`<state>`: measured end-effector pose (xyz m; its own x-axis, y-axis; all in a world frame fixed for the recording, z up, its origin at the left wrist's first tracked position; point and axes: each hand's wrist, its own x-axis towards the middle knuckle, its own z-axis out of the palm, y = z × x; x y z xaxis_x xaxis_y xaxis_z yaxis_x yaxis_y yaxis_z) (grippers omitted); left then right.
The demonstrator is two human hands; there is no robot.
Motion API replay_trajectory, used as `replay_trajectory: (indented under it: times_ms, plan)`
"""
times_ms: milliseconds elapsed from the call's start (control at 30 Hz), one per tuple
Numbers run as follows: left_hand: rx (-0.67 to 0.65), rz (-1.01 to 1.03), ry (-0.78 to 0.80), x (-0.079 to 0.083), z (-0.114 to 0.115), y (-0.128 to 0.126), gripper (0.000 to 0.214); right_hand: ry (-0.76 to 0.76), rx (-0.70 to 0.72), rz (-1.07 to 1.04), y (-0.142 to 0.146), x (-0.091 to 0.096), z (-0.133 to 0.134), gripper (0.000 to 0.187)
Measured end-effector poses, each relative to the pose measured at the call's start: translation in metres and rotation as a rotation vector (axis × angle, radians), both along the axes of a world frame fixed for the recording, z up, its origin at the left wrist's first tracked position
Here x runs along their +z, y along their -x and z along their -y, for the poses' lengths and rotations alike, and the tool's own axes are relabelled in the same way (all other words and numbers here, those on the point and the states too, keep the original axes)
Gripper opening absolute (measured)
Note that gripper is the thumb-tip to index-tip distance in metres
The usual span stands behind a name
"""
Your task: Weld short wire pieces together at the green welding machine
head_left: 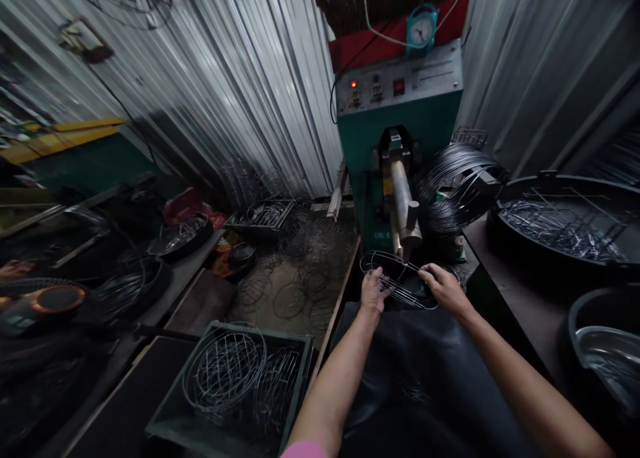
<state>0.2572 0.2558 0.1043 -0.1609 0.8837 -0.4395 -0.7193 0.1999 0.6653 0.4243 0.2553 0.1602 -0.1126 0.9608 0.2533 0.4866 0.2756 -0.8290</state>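
Wire ring (pixel 400 278), with several straight wires across its middle, sits in both your hands just below the tip of the metal arm (pixel 404 208) that juts from the green machine (pixel 400 121). That machine is the biggest thing ahead of you, standing against the corrugated metal wall (pixel 240 98) with a lit red lamp on its grey panel and a small blue clock (pixel 423 28) on top. Just right of the arm hangs a thick coil of dark wire (pixel 457 178). Further right, a wide black tub (pixel 570 221) holds a heap of cut wire pieces. Down at your lower left, a green crate (pixel 235 385) carries finished round wire baskets (pixel 225 368). Under your forearms lies a dark apron or sheet (pixel 415 378).

Your left hand (pixel 374 291) is closed on the ring's left side, fingers curled over the cross wires. Your right hand (pixel 444 288) pinches the ring's right edge, thumb and fingers together on the wire.
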Motion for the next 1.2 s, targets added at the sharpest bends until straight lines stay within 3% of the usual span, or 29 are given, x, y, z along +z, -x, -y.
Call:
replay_trajectory:
  times_ms: [500,600,733,867,1033,1200]
  plan:
    - [-0.085,-0.003,0.118,-0.001,-0.001,0.003,0.042,-0.071,-0.011,-0.004,-0.003,-0.005,-0.001,0.04]
    - [-0.042,-0.164,0.062,-0.004,0.023,0.0,0.049,-0.08,-0.075,-0.109,-0.026,-0.024,0.018,0.041]
    - [0.051,-0.603,-0.211,-0.006,0.062,-0.025,0.059,0.101,-0.094,-0.186,-0.054,-0.06,0.039,0.044]
    - [0.058,-0.792,-0.248,-0.001,0.069,-0.054,0.06,0.148,-0.05,-0.277,-0.062,-0.078,0.038,0.048]
    - [0.113,-0.805,-0.228,-0.003,0.055,-0.069,0.054,0.151,-0.05,-0.349,-0.061,-0.076,0.035,0.048]
    - [-0.073,-0.54,-0.253,-0.01,0.055,-0.076,0.033,0.13,-0.007,-0.351,-0.056,-0.063,0.048,0.043]
